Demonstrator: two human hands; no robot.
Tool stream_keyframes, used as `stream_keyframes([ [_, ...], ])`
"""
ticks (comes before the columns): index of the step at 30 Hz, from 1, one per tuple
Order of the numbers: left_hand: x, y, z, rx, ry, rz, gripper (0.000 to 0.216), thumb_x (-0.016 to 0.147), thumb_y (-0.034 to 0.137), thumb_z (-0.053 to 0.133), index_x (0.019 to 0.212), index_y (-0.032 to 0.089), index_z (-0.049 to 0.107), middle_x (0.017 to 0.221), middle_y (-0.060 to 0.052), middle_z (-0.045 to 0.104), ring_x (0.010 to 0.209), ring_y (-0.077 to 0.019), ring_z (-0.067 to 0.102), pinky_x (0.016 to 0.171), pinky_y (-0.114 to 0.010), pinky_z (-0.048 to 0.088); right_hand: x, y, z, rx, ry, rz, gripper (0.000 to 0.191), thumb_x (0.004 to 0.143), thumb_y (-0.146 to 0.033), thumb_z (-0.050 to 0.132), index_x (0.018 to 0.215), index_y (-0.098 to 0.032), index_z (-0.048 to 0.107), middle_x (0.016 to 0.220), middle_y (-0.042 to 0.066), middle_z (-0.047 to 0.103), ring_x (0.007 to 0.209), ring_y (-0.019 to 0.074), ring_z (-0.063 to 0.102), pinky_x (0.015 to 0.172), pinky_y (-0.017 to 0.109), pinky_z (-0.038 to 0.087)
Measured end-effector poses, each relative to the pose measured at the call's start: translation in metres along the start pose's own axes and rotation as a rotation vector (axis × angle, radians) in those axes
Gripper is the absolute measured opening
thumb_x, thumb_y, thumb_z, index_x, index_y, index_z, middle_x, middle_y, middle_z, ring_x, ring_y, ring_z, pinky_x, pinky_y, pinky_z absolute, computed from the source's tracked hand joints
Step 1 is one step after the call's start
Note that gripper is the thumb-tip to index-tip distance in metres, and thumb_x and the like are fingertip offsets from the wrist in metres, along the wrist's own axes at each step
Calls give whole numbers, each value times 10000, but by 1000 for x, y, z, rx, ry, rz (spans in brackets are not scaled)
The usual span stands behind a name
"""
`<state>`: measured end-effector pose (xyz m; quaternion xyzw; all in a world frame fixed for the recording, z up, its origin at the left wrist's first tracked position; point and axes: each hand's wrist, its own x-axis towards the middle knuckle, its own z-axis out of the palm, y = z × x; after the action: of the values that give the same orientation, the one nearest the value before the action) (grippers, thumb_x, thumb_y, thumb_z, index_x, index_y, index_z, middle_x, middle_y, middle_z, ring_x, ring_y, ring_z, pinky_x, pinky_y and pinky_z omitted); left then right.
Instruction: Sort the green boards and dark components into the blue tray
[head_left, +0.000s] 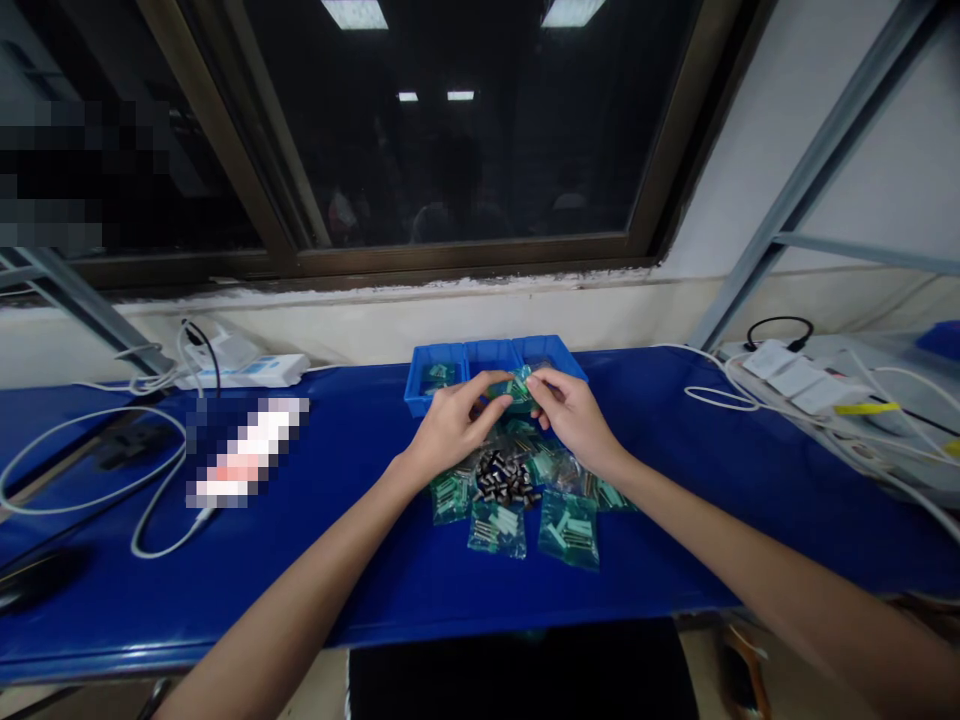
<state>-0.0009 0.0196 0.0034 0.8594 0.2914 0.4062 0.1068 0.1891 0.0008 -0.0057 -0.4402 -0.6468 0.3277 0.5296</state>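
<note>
A small clear green plastic bag [517, 388] is held up between my two hands, above the front edge of the blue bins. My right hand [576, 415] pinches its right end between thumb and fingers. My left hand [452, 425] is closed about the bag's left end with thumb and forefinger. Below them lies a heap of dark metal fittings [504, 480]. Around it are several similar bags, among them a bag of white plugs and screws [498, 528] and another bag [568, 528] to its right.
Blue compartment bins [435, 352] stand at the back of the blue table [300, 560], one holding green bags. A power strip [262, 370] and cables lie left, beside a blurred-out object [247, 455]. More white adapters [799, 378] and cables lie right. A window is behind.
</note>
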Motion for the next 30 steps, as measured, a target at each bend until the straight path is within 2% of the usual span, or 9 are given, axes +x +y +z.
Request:
stream_keyframes([
  [3,0,-1,1,55,12,46,266,986,277,486,1220,192,580,861,-34,695,733,-134,674,642,-249,542,-2,-3,0,70,-33,23,295,926,-480,525,873,-198,593,721,-13,524,570,120,587,470,240,399],
  [8,0,-2,0,139,43,85,257,994,231,455,1221,201,571,1044,-69,700,890,-162,684,737,-284,556,-3,-4,1,109,-112,12,284,921,-486,539,895,-206,585,673,-19,543,581,120,589,484,231,419],
  [13,-3,-1,2,165,-106,88,400,941,336,569,1312,210,492,1003,-56,689,704,-144,662,594,-264,533,-1,4,2,140,-65,59,270,903,-436,572,1064,-227,513,765,-10,607,513,103,542,504,262,445],
  [16,-5,-2,5,228,-140,87,433,939,267,553,1358,227,454,1013,-52,666,693,-139,643,593,-266,531,0,7,1,125,-25,51,332,898,-409,586,1167,-249,476,738,-22,597,494,105,518,507,271,444],
  [19,-5,-4,5,304,-92,103,406,954,249,513,1358,233,481,1006,-58,625,766,-147,633,667,-280,549,1,5,0,98,6,17,334,894,-408,592,1175,-258,492,681,-35,565,502,115,506,497,269,444],
  [22,-5,-7,4,362,8,119,355,969,301,501,1316,239,544,1061,-82,566,876,-167,617,723,-301,553,1,1,-1,48,7,3,249,891,-432,586,1032,-227,583,682,-12,587,534,128,540,494,270,458],
  [25,-4,-9,3,364,79,122,327,983,327,489,1276,222,588,1120,-104,525,931,-176,600,754,-315,546,1,-2,0,77,-19,13,283,905,-472,545,928,-199,615,769,45,655,698,186,647,495,266,477],
  [27,-3,-9,2,320,108,112,305,992,321,475,1229,195,620,1081,-101,545,907,-169,603,753,-311,539,0,-3,1,100,-59,23,313,907,-493,534,944,-193,619,832,75,686,811,218,674,493,260,482],
  [30,0,-8,1,190,153,63,257,998,284,466,1088,160,672,914,-65,618,829,-153,619,738,-290,519,-2,-3,3,46,-92,30,290,875,-467,594,972,-195,602,876,82,705,819,215,673,482,249,473],
])
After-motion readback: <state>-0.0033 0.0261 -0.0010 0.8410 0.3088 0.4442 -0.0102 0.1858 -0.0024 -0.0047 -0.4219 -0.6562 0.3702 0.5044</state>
